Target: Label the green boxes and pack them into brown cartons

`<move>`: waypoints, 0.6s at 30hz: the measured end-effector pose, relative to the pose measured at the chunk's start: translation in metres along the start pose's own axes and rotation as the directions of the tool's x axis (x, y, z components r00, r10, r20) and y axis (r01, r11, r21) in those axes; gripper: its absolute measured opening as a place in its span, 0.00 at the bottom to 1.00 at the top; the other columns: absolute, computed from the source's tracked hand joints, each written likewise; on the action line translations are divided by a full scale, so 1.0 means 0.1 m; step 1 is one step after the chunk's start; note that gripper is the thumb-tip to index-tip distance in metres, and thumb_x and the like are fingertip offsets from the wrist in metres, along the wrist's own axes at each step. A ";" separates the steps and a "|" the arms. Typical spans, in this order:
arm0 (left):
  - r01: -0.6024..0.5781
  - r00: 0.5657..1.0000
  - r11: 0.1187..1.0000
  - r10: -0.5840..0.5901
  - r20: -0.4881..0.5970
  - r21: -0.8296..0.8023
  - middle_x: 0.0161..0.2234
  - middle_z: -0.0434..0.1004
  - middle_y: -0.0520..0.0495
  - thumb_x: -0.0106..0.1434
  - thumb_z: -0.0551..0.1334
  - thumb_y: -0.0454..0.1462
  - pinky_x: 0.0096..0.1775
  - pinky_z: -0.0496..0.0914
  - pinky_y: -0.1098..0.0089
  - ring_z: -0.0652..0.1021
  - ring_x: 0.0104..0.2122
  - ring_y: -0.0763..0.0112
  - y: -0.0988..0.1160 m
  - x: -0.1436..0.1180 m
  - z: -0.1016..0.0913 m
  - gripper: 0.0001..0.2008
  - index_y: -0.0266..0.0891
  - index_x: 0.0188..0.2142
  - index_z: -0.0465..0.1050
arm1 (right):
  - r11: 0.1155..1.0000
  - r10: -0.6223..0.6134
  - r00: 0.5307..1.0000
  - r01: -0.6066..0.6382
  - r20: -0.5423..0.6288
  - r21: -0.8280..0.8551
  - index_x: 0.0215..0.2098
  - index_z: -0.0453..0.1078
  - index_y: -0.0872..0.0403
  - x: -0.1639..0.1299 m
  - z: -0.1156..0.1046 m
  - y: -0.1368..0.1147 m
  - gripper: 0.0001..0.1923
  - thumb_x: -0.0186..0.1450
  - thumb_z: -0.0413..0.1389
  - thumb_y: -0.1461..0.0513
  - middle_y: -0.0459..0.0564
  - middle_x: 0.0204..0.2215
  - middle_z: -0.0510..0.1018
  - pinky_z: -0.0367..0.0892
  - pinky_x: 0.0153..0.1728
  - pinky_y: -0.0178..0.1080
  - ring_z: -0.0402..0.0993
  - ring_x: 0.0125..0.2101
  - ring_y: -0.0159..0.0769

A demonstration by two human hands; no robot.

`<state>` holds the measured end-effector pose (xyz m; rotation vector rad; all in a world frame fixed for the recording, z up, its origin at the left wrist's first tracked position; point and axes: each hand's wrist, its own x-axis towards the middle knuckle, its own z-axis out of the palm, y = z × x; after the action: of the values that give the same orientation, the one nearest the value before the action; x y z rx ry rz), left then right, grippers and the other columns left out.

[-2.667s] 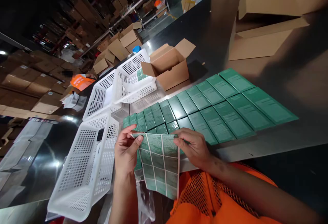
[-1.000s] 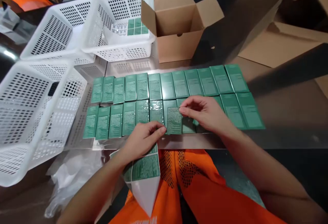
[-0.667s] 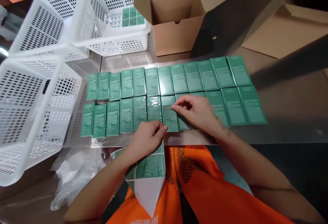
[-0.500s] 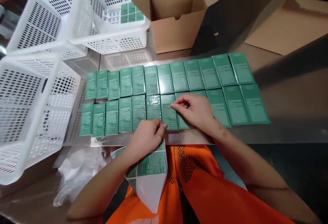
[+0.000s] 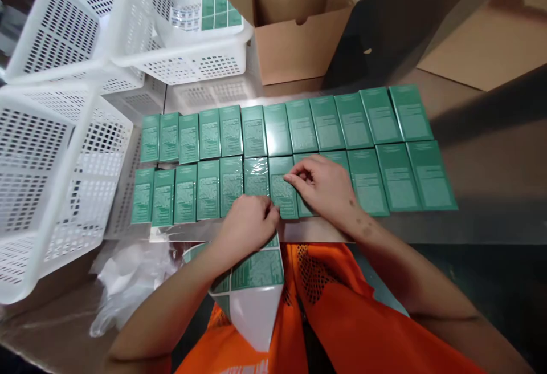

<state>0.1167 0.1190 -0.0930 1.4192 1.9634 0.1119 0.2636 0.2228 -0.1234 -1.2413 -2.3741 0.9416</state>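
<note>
- Leftmost, three white perforated plastic baskets (image 5: pixel 55 151) sit on the shiny metal table (image 5: pixel 491 214); the far one (image 5: pixel 188 49) holds a partly used sheet of green labels (image 5: pixel 216 12).
- Below them, crumpled clear plastic film (image 5: pixel 128 283) lies at the table's near edge.
- Next, two rows of flat green rectangular boxes (image 5: pixel 299 129) lie side by side across the table, touching one another.
- The left hand (image 5: pixel 250 228) is closed at the table's edge, gripping a sheet of green stickers on white backing (image 5: pixel 252 283) that hangs down over the person's orange mesh vest (image 5: pixel 325 300).
- Just right of it, a green printed sticker (image 5: pixel 282 191) lies on a near-row box, its lower end by the left fingers.
- The right hand (image 5: pixel 327 186) rests on the near row, fingers bent and close together, fingertips (image 5: pixel 293 177) pressing the sticker's upper right side.
- Behind the rows stands an open brown cardboard box (image 5: pixel 294 37).
- Farthest right, flat brown cardboard (image 5: pixel 482 49) lies on the table.
</note>
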 end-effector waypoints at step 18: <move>-0.197 0.876 0.910 -0.003 -0.483 -0.363 0.18 0.72 0.50 0.68 0.54 0.51 0.28 0.60 0.70 0.73 0.22 0.66 -0.27 -0.21 -0.39 0.25 0.40 0.25 0.77 | 0.859 0.082 0.982 0.015 -0.167 0.512 0.43 0.63 0.44 -0.15 0.10 0.01 0.13 0.65 0.55 0.49 0.53 0.38 0.73 0.71 0.28 0.47 0.74 0.30 0.46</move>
<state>0.0762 0.1026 -0.0658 1.2887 2.0786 0.9450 0.2679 0.2064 -0.1314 -1.0977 -1.7922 1.2991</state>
